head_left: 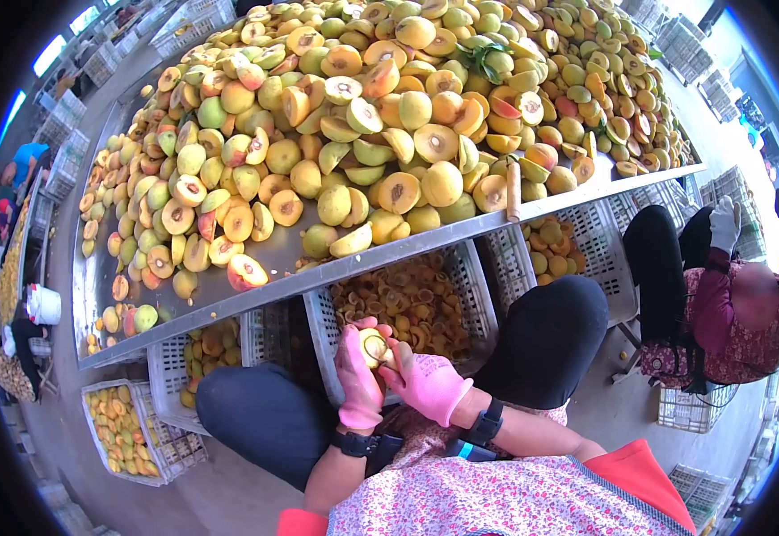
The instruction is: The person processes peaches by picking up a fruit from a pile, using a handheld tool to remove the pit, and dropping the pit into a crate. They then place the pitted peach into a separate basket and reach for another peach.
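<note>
My left hand (360,380), in a pink glove, is closed around a halved peach (373,343) with its cut face up. A dark curved line rings the middle of that face. My right hand (429,382), also gloved in pink, is closed against the fruit on a small pale-handled tool (390,358), mostly hidden by the fingers. Both hands are over a plastic crate (322,335) that holds scooped peach pieces (412,299). Above them, a large heap of halved peaches (371,134) covers the metal table (273,290).
A wooden stick-like handle (513,192) lies across the table's front edge. Crates of peaches (121,433) stand at lower left, and another fruit-filled crate (577,255) is under the table. A co-worker (729,313) sits at right; a white bucket (43,305) is at far left.
</note>
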Available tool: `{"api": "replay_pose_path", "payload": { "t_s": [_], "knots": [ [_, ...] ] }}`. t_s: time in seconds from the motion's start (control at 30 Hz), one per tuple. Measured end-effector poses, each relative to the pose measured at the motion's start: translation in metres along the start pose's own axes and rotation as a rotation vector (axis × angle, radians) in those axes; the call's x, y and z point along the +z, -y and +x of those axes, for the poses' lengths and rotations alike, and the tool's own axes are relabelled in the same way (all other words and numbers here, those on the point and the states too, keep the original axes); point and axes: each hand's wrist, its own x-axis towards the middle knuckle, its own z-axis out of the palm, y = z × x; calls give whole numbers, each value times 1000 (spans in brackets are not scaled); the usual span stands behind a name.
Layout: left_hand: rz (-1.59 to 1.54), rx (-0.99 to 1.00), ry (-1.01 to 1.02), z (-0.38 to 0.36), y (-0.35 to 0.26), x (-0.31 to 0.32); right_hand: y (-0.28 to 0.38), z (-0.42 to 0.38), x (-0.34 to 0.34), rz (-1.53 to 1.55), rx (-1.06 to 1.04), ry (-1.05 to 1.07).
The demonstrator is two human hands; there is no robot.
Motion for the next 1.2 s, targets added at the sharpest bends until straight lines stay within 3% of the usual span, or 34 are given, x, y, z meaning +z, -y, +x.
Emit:
{"api": "replay_pose_path", "payload": {
  "t_s": [0.07,0.43,0.7,0.8,0.9,1.07,1.2],
  "knots": [
    [-275,-201,27,0,-9,-2,2,-1,1,-69,-27,-15],
    [-411,-267,108,-1,2,-15,11,-4,1,-88,-24,-28],
    [-337,-200,37,-4,15,-14,5,-2,7,-123,17,13],
    [-200,-150,16,-4,17,-18,4,1,7,-101,-2,87],
    [-259,-179,-17,-5,19,-16,2,1,5,-142,-59,162],
    [-215,-225,-13,2,40,-33,12,1,-6,-77,87,358],
    [-112,-230,-77,1,34,-27,13,0,-8,1,195,380]
  ]
}}
